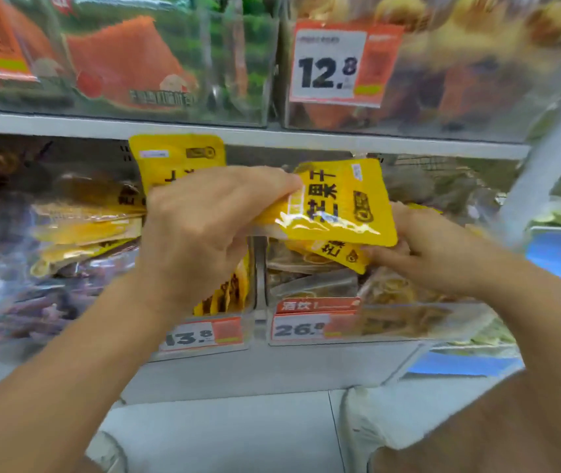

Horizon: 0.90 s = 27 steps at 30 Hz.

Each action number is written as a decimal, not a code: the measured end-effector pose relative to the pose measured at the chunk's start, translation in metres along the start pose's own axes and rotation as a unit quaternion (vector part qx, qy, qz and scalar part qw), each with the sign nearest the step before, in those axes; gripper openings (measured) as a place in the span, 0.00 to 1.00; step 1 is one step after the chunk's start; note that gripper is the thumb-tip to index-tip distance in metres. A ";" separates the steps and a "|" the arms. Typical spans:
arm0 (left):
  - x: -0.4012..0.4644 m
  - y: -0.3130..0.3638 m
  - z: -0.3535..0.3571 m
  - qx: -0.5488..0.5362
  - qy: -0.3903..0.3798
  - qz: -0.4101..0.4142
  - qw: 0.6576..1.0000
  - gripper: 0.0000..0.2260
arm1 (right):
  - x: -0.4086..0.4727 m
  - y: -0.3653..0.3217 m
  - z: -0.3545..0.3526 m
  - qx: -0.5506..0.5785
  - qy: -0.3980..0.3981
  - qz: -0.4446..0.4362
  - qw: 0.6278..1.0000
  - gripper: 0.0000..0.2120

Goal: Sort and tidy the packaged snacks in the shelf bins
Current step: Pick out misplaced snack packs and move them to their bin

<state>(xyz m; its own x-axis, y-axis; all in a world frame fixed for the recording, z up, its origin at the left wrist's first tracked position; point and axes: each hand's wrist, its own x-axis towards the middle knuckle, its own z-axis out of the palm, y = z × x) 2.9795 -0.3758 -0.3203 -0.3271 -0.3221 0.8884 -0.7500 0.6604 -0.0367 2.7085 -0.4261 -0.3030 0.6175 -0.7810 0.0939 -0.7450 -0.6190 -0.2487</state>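
left hand (pixel 200 220) grips a yellow pack (pixel 340 203) by its left edge, fingers curled over the top seam, thumb side hidden behind. pack is held in the air above the divider between the two lower bins, tilted, print running sideways. right hand (pixel 432 250) reaches into the right bin (pixel 374 322), fingertips pinching a second pack (pixel 340 254) of the same yellow kind that lies just under the first.

handling, judged: flat foil-type pouch, light, glossy so likely slippery; bends readily, contents probably soft. best held at a sealed edge, or several stacked and pinched flat.

left bin (pixel 204 332), tag 13.8: yellow packs, some stacked flat, some upright at the front; one tall pack (pixel 176 158) stands at the back. further left, purple packs (pixel 6 268), blurred.
right bin, tag 26.x: pale and clear-wrapped goods, not yellow; the second pack looks misplaced there.
upper bins (pixel 135 63): orange and green bags, blurred.
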 end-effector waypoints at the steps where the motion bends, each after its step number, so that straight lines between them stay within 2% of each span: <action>1: -0.001 0.004 0.011 -0.010 -0.021 0.009 1.000 0.14 | -0.002 0.003 0.000 0.052 0.014 -0.006 0.999 0.19; 2: -0.002 0.006 0.021 -0.019 -0.052 0.016 0.998 0.14 | -0.004 0.006 -0.002 0.106 0.043 0.002 0.993 0.20; 4: -0.004 0.009 0.037 -0.036 -0.120 0.016 0.992 0.14 | -0.007 0.019 -0.006 0.170 0.112 0.024 0.979 0.41; 5: -0.004 0.010 0.042 -0.042 -0.152 0.004 0.987 0.16 | -0.008 0.021 -0.006 0.174 0.121 0.023 0.977 0.45; 6: -0.004 0.011 0.046 -0.043 -0.179 -0.016 0.983 0.17 | -0.010 0.021 -0.005 0.162 0.119 0.007 0.980 0.44; 9: -0.001 0.014 0.051 -0.039 -0.225 -0.102 0.968 0.24 | -0.013 0.011 -0.002 0.087 0.110 -0.079 0.987 0.31; 11: 0.002 0.012 0.055 -0.057 -0.240 -0.164 0.955 0.24 | -0.011 0.002 0.000 0.061 0.087 -0.094 0.990 0.28; 14: 0.005 0.006 0.064 -0.097 -0.275 -0.222 0.930 0.18 | -0.002 -0.011 0.011 -0.030 0.077 -0.037 0.996 0.32; 16: 0.009 0.003 0.063 -0.108 -0.286 -0.224 0.926 0.18 | 0.008 -0.012 0.016 -0.060 0.113 -0.003 0.992 0.25; 18: 0.009 -0.006 0.056 -0.063 -0.307 -0.201 0.928 0.28 | 0.017 -0.006 0.015 -0.073 0.121 0.035 0.989 0.21; 20: 0.007 -0.019 0.043 0.013 -0.320 -0.201 0.926 0.36 | 0.023 0.005 0.013 -0.073 0.123 0.069 0.987 0.20; 22: 0.000 -0.031 0.029 0.032 -0.331 -0.230 0.914 0.34 | 0.027 0.013 0.011 -0.056 0.116 0.073 0.989 0.22; 25: -0.016 -0.031 0.021 -0.002 -0.312 -0.251 0.916 0.25 | 0.024 0.007 0.005 -0.005 0.096 0.073 0.993 0.23; 27: -0.018 -0.025 0.022 -0.025 -0.293 -0.276 0.915 0.21 | 0.022 -0.005 0.006 -0.032 0.109 0.048 0.992 0.25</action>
<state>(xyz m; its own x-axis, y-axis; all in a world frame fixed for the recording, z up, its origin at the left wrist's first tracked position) 2.9913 -0.4017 -0.3457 -0.1700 -0.9143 0.3677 -0.8713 0.3138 0.3774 2.7276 -0.4398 -0.3050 0.4791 -0.8317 0.2805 -0.8162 -0.5397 -0.2062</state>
